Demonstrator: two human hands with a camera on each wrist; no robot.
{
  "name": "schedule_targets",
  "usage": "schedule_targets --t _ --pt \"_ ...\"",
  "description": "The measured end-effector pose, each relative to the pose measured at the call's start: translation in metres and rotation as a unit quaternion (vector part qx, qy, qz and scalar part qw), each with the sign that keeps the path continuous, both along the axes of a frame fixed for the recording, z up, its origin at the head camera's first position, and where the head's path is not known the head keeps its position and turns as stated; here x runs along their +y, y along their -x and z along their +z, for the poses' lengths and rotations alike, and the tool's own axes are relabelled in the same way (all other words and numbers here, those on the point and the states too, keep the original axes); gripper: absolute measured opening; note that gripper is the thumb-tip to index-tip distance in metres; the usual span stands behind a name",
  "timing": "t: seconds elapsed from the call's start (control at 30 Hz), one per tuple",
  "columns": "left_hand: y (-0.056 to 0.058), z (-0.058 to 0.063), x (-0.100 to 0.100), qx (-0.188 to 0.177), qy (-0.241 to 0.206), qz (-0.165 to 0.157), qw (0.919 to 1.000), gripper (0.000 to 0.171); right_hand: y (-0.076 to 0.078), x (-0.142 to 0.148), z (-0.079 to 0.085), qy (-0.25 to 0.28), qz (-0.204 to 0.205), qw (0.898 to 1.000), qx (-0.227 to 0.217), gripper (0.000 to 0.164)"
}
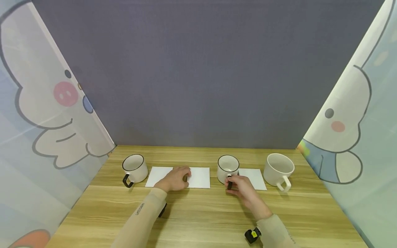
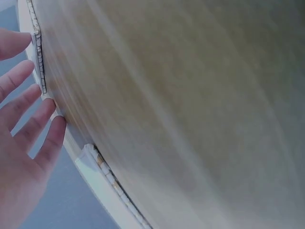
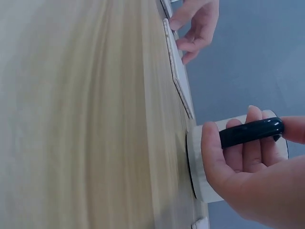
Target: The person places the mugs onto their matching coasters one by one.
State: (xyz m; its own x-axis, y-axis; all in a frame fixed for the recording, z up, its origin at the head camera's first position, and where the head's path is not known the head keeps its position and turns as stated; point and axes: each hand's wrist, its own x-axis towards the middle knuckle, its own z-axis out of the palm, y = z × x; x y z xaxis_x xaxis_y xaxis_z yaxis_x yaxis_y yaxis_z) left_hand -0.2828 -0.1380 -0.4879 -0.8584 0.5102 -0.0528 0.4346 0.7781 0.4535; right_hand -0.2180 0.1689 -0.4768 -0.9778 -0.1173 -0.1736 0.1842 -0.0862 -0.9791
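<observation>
In the head view my right hand (image 1: 243,191) holds a white mug (image 1: 228,163) with a black rim by its black handle (image 3: 252,131). My fingers reach through the handle while the thumb lies at its end. The mug is upright, low over the table, between two white square boards. My left hand (image 1: 175,179) is over the gap between the left white board (image 1: 154,176) and the middle white board (image 1: 200,178). Its fingers are spread and loosely bent in the left wrist view, with nothing between them, and its fingertips come close to the boards' edges.
Another black-rimmed mug (image 1: 135,168) stands at the left, its black handle toward me. On the right, a larger plain white mug (image 1: 278,169) stands beside the right white board (image 1: 252,179). A grey panel (image 1: 204,75) closes off the back of the wooden table (image 1: 198,217).
</observation>
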Motion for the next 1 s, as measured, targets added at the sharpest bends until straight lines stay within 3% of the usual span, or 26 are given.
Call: schedule_targets --t 0.47,1.0 --pt "0.003 -0.003 -0.001 -0.001 0.011 0.001 0.9999 0.026 -0.002 -0.013 -0.008 0.021 -0.047 0.998 0.026 0.025" --pt "0.004 -0.005 -0.001 -0.004 -0.001 0.006 1.0 0.026 -0.004 -0.02 -0.008 0.041 -0.038 0.997 0.045 0.027"
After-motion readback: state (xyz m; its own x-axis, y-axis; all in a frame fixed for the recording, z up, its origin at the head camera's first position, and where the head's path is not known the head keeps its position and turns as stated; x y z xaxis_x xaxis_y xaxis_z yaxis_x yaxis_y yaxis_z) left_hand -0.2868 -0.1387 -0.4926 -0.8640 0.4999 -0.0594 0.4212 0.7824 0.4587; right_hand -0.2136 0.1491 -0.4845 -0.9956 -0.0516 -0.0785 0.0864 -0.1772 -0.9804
